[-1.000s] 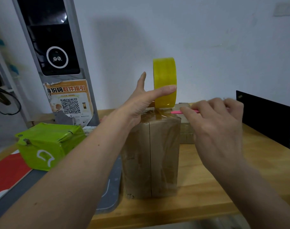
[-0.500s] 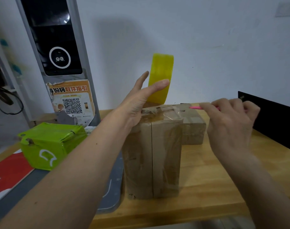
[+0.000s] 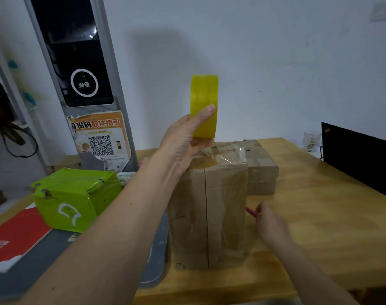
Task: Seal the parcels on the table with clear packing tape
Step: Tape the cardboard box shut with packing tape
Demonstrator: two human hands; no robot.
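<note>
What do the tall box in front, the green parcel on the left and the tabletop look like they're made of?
Tall box: brown cardboard, matte, with a seam down its front and glossy clear film wrinkled over its top.
Green parcel: seemingly thin plastic wrap, shiny and creased, with highlights at the folds.
Tabletop: looks like light wood with visible grain and a soft sheen, perhaps varnished.

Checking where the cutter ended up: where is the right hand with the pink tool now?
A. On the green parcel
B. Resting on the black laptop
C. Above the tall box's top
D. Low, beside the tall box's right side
D: the right hand holds the pink tool low near the tabletop, beside the right side of the tall box.
</note>
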